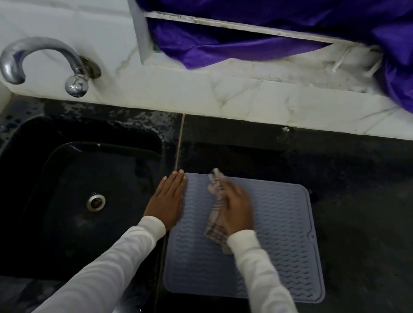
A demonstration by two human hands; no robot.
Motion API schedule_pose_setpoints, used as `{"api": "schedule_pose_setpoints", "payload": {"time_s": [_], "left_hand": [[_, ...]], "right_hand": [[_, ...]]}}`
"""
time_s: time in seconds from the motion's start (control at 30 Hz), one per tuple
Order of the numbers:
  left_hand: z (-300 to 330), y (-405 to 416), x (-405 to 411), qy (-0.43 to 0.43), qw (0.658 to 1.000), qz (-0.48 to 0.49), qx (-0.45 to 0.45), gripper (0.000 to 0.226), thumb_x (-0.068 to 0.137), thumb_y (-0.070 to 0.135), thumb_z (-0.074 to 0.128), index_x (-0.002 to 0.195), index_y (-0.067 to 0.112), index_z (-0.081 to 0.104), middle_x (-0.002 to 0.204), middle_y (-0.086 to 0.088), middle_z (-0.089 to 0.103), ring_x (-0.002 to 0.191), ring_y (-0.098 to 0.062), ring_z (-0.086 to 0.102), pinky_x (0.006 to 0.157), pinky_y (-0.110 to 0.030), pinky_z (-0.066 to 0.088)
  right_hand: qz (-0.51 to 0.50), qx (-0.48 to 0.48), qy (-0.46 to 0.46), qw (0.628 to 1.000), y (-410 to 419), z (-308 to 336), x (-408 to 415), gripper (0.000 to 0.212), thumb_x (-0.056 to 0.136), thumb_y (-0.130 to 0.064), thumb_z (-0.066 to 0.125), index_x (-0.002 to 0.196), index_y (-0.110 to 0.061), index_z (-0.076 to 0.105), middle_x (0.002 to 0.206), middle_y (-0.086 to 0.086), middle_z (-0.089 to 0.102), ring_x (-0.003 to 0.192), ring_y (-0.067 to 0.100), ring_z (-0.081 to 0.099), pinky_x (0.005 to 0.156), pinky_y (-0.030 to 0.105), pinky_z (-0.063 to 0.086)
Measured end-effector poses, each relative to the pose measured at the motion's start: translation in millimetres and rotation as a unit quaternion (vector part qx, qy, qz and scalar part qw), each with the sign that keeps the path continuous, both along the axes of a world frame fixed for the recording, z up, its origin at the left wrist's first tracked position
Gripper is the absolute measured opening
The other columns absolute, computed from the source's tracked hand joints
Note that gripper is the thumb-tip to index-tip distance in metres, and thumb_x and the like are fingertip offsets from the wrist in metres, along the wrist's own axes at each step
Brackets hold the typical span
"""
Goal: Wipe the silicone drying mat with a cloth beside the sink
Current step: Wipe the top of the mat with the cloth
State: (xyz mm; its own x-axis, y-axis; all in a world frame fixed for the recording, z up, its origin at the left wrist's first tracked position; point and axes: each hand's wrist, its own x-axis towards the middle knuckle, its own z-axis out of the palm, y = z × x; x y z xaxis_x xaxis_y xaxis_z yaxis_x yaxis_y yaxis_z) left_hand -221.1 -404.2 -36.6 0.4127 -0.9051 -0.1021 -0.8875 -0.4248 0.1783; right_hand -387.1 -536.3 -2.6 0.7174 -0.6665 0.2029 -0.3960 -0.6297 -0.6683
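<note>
— Two hands were at work, lower centre of the frame. Where did the mat lie?

— A grey silicone drying mat (pixel 280 243) lay flat on the dark counter (pixel 375 216), just right of the black sink (pixel 38 200), which filled the lower left.

— What was the left hand doing?

— The left hand (pixel 167 201) lay flat, fingers straight and together, holding nothing. It pressed on the mat's left edge, likely to stop the mat sliding.

— And the right?

— The right hand (pixel 236 209) sat on the mat's upper left part, fingers curled over a checked cloth (pixel 214 225), which trailed out above the fingertips and below the wrist. Blur there hid the exact grip; it probably meant a stroke in progress.

— Anything else?

— A chrome tap (pixel 43 58) curved out at upper left; purple fabric (pixel 296 8) draped across the top.
</note>
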Motion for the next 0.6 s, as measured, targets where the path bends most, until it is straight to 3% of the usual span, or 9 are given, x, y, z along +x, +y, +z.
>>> {"api": "schedule_pose_setpoints", "payload": {"time_s": [0.07,0.17,0.27,0.37,0.47,0.6], "left_hand": [[1,0,-1,-0.004,1.0,0.0,0.007,0.06,0.095,0.025,0.024,0.151,0.004,0.028,0.158,-0.013,0.028,0.146,-0.027,0.027,0.119,-0.043,0.019],[-3,2,0,-0.016,0.999,-0.016,0.036,0.065,0.1,0.029,0.032,0.154,0.008,0.004,0.163,-0.01,0.003,0.151,-0.025,0.006,0.122,-0.042,0.007],[-6,3,1,-0.022,0.999,-0.013,0.039,0.07,0.101,0.028,0.038,0.152,0.01,-0.006,0.164,-0.01,-0.003,0.151,-0.025,0.002,0.123,-0.042,0.004],[-7,3,0,-0.006,0.999,-0.015,0.048,0.068,0.102,0.029,0.031,0.152,0.01,-0.01,0.164,-0.009,-0.007,0.151,-0.024,-0.004,0.123,-0.042,0.0],[-7,4,1,-0.016,0.998,-0.023,0.052,0.067,0.101,0.032,0.025,0.155,0.01,-0.008,0.164,-0.009,-0.01,0.151,-0.025,-0.006,0.123,-0.043,0.0],[-7,5,2,-0.008,0.999,-0.02,0.039,0.067,0.101,0.032,0.03,0.156,0.008,-0.001,0.164,-0.01,-0.005,0.152,-0.026,0.0,0.123,-0.044,0.001]], "right_hand": [[-0.015,-0.063,0.126,0.99,32,-20,25,0.044,0.098,-0.025,0.041,0.142,-0.027,0.045,0.146,0.002,0.045,0.121,0.025,0.049,0.104,0.039,0.039],[-0.06,-0.111,0.254,0.959,59,-25,47,0.054,0.096,-0.04,0.032,0.147,-0.025,0.034,0.153,0.009,0.032,0.118,0.032,0.043,0.094,0.046,0.042],[-0.067,-0.133,0.271,0.951,54,-31,46,0.065,0.094,-0.033,0.05,0.151,-0.026,0.019,0.158,0.009,0.019,0.127,0.035,0.04,0.098,0.05,0.041],[-0.075,-0.14,0.283,0.946,50,-31,48,0.073,0.089,-0.025,0.059,0.15,-0.029,0.02,0.155,0.009,0.027,0.122,0.034,0.045,0.096,0.048,0.044],[-0.07,-0.136,0.286,0.946,46,-25,53,0.068,0.086,-0.025,0.063,0.147,-0.028,0.031,0.147,0.009,0.038,0.12,0.033,0.047,0.094,0.045,0.047],[-0.069,-0.149,0.3,0.94,36,-15,47,0.059,0.079,-0.022,0.073,0.134,-0.027,0.051,0.133,0.007,0.051,0.109,0.033,0.052,0.078,0.043,0.054]]}}
